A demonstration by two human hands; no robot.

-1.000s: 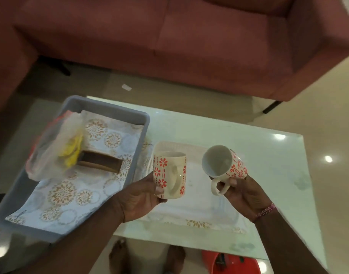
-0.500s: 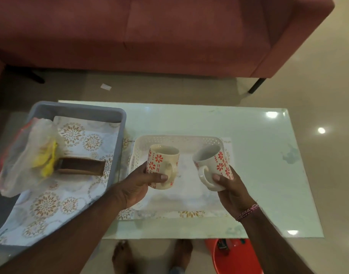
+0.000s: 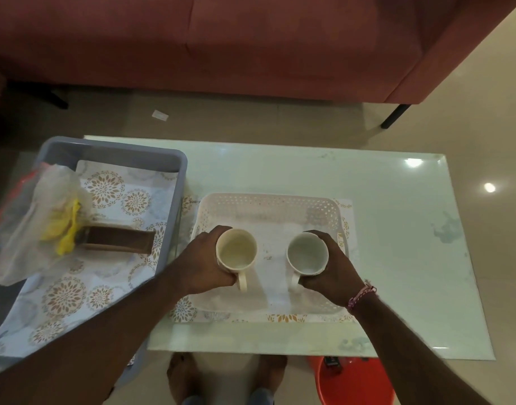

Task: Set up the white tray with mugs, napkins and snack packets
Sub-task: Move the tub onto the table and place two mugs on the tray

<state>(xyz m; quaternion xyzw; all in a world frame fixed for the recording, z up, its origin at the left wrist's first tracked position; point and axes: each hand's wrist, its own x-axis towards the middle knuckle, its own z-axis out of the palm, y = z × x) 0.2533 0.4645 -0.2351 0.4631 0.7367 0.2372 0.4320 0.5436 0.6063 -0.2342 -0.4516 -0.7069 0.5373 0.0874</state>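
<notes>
Two mugs upright inside the white tray (image 3: 268, 204), mouths up, handles pointing to the near side. Left hand (image 3: 199, 266) curled round the left mug (image 3: 236, 252), grip wrapped on its left wall and near its handle. Right hand (image 3: 334, 271) curled round the right mug (image 3: 307, 254), grip closed on its right wall. Mugs apart, a bare strip of tray floor between them. Tray lying on a patterned napkin (image 3: 189, 312) on the glass table (image 3: 397, 229). Left of the tray, just beside it, a grey bin (image 3: 110, 150) holding patterned paper (image 3: 64, 293), a brown holder (image 3: 116, 242) and a plastic bag (image 3: 31, 229) with yellow packets inside. Red sofa (image 3: 251, 45) on the far side.
</notes>
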